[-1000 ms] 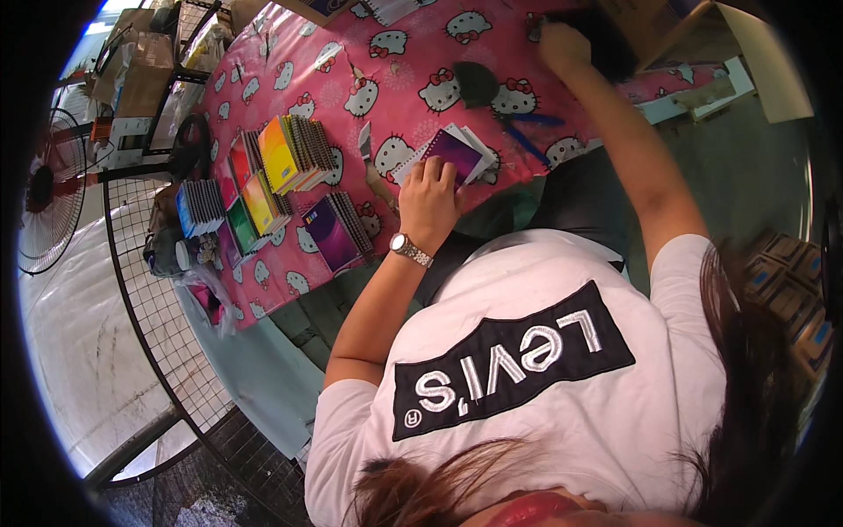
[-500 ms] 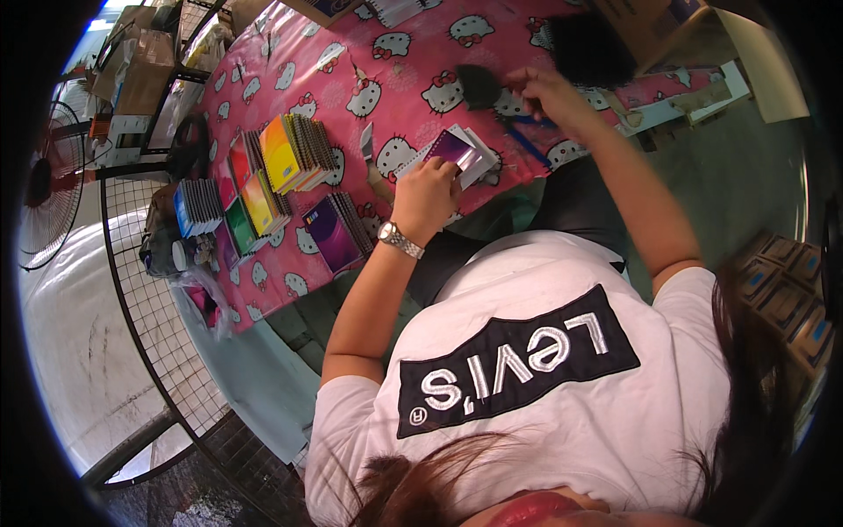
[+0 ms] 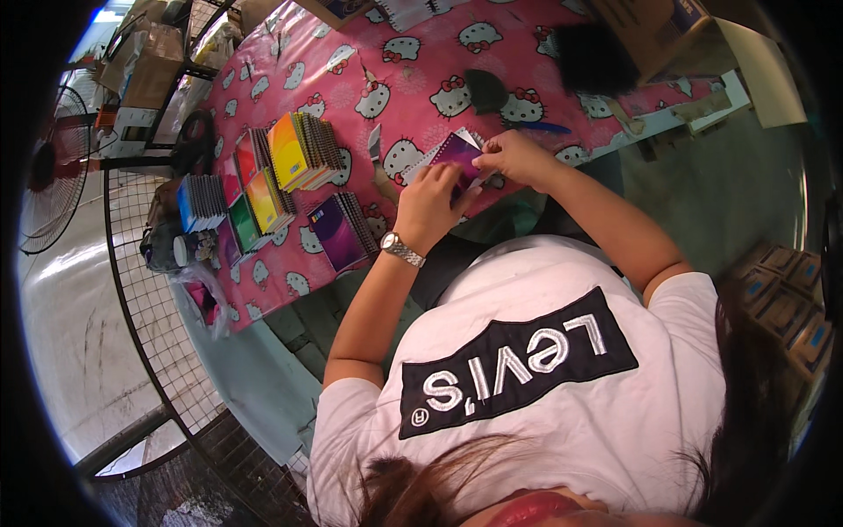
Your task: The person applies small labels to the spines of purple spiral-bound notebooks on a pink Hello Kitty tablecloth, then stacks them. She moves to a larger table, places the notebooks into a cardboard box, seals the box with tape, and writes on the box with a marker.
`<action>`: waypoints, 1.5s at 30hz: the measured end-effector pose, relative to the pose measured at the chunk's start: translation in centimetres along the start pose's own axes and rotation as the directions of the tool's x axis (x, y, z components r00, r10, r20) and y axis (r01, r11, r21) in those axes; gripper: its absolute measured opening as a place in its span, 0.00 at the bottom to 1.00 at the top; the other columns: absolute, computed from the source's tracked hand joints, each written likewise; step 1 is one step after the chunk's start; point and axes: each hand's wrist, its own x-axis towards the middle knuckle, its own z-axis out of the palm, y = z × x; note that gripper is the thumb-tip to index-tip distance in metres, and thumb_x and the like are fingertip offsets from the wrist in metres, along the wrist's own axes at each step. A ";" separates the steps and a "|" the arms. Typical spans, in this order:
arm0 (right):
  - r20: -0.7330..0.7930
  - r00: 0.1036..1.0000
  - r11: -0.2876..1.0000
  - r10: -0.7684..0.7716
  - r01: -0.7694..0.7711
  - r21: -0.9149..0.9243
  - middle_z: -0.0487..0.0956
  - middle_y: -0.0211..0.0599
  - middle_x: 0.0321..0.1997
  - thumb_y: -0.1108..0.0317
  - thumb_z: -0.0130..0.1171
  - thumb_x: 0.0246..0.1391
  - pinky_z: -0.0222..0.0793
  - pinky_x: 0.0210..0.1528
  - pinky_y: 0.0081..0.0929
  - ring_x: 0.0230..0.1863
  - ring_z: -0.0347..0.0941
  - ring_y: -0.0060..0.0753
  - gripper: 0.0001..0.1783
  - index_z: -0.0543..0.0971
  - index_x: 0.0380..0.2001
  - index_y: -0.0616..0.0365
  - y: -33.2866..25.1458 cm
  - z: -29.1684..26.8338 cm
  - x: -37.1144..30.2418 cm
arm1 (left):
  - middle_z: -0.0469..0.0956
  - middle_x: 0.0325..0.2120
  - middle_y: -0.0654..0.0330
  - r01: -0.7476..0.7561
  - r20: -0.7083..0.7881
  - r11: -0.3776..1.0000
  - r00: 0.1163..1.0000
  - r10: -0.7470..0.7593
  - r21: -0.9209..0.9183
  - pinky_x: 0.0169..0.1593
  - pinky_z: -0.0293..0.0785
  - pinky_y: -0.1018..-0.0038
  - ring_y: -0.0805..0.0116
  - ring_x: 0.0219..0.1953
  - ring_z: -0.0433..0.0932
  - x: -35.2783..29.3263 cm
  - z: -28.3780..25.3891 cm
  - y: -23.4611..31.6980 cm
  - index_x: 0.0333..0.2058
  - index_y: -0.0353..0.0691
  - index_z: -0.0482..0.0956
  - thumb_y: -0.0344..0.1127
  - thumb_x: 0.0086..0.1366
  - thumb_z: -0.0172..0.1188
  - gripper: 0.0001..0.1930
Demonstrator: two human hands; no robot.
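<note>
Okay, purple notebook [image 3: 460, 152] lies on the pink tablecloth [image 3: 411, 116], right of the purple notebook stack [image 3: 338, 233]. Left hand [image 3: 429, 204] rests over its near-left part, fingers curled, grip unclear. Right hand [image 3: 524, 162]: fingertips bunched at its right edge; can't tell if they're clamped on it.

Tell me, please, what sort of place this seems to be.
Probably a small workroom or workshop: spiral notebooks lie in stacks on a pink-covered table, with cardboard boxes and a fan about it.

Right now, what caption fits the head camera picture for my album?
Left hand and right hand at a purple spiral notebook, colourful spiral notebook stacks to the left.
</note>
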 end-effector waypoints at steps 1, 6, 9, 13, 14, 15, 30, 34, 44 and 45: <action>-0.025 0.992 0.992 -0.120 0.118 -0.053 0.81 0.31 0.26 0.61 0.64 0.54 0.62 0.22 0.20 0.19 0.65 0.16 0.13 0.81 0.31 0.61 0.7 0.3 0.2 | 0.77 0.42 0.54 -0.004 -0.132 1.000 0.991 0.003 -0.008 0.50 0.71 0.59 0.53 0.45 0.76 0.6 -1.1 0.5 0.49 0.42 0.74 0.40 0.58 0.63 0.21; -0.178 0.862 0.880 -0.475 0.467 -0.084 0.84 0.32 0.30 0.66 0.67 0.52 0.69 0.31 0.21 0.26 0.71 0.14 0.14 0.82 0.40 0.60 4.7 1.8 1.2 | 0.75 0.45 0.51 0.068 -0.236 0.989 0.971 -0.036 0.132 0.55 0.64 0.57 0.50 0.49 0.72 1.7 -2.9 0.5 0.54 0.38 0.70 0.37 0.59 0.62 0.24; -0.170 0.874 0.886 -0.456 0.428 -0.177 0.83 0.36 0.30 0.66 0.67 0.51 0.69 0.36 0.21 0.29 0.74 0.16 0.15 0.82 0.42 0.58 4.3 2.5 0.1 | 0.75 0.39 0.54 0.082 -0.172 0.977 0.984 -0.048 0.196 0.51 0.65 0.61 0.54 0.43 0.73 1.1 -0.4 0.6 0.45 0.39 0.72 0.34 0.59 0.59 0.15; -0.081 0.931 0.912 -0.355 0.326 -0.250 0.83 0.40 0.32 0.66 0.66 0.52 0.70 0.35 0.23 0.29 0.75 0.20 0.18 0.79 0.47 0.59 4.6 1.4 0.6 | 0.76 0.35 0.57 0.060 -0.165 0.977 0.986 -0.026 0.203 0.49 0.64 0.63 0.58 0.40 0.74 1.9 0.6 1.0 0.41 0.40 0.72 0.33 0.60 0.58 0.11; -0.132 0.883 0.888 -0.450 0.428 -0.168 0.82 0.40 0.34 0.65 0.65 0.53 0.70 0.37 0.22 0.31 0.75 0.21 0.21 0.77 0.50 0.59 4.6 1.6 0.5 | 0.76 0.35 0.57 0.061 -0.147 0.983 0.989 -0.035 0.175 0.49 0.64 0.63 0.58 0.40 0.74 2.1 0.5 1.0 0.41 0.40 0.72 0.33 0.60 0.58 0.11; -0.191 0.824 0.845 -0.534 0.527 -0.090 0.82 0.41 0.36 0.64 0.64 0.53 0.70 0.38 0.22 0.34 0.76 0.21 0.24 0.75 0.53 0.59 4.7 1.9 0.3 | 0.76 0.36 0.58 0.046 -0.137 0.981 0.990 -0.020 0.190 0.48 0.64 0.63 0.59 0.41 0.75 2.1 0.3 1.1 0.41 0.40 0.72 0.33 0.60 0.58 0.11; 0.062 0.840 0.804 -0.539 0.535 -0.259 0.79 0.36 0.49 0.67 0.54 0.62 0.69 0.46 0.21 0.45 0.75 0.23 0.17 0.77 0.53 0.55 0.1 -2.8 -1.1 | 0.78 0.31 0.57 -0.053 -0.112 0.996 0.992 0.061 0.075 0.46 0.66 0.63 0.57 0.37 0.77 3.3 -0.2 -0.3 0.38 0.40 0.75 0.35 0.61 0.59 0.09; 0.066 0.681 0.593 -0.729 0.677 -0.436 0.77 0.33 0.38 0.75 0.58 0.55 0.71 0.39 0.25 0.36 0.74 0.29 0.13 0.82 0.44 0.53 -1.1 -3.1 -1.0 | 0.78 0.30 0.58 -0.065 -0.129 0.995 0.989 0.075 0.079 0.46 0.66 0.63 0.57 0.36 0.77 3.4 -0.3 -0.1 0.38 0.40 0.75 0.35 0.60 0.59 0.09; 0.110 0.660 0.550 -0.743 0.697 -0.461 0.73 0.33 0.39 0.82 0.58 0.50 0.70 0.41 0.24 0.41 0.72 0.30 0.17 0.81 0.42 0.53 -1.8 -2.4 -1.1 | 0.76 0.27 0.61 -0.079 -0.199 0.992 0.975 0.097 0.095 0.44 0.67 0.63 0.62 0.34 0.76 3.3 -0.1 0.2 0.33 0.42 0.74 0.35 0.59 0.60 0.06; 0.107 0.663 0.553 -0.741 0.692 -0.464 0.73 0.33 0.39 0.82 0.57 0.50 0.70 0.42 0.24 0.41 0.72 0.30 0.17 0.81 0.42 0.53 -1.7 -2.5 -1.1 | 0.76 0.27 0.61 -0.078 -0.199 0.993 0.975 0.095 0.092 0.44 0.67 0.63 0.63 0.34 0.77 3.3 -0.1 0.2 0.33 0.43 0.74 0.35 0.59 0.60 0.06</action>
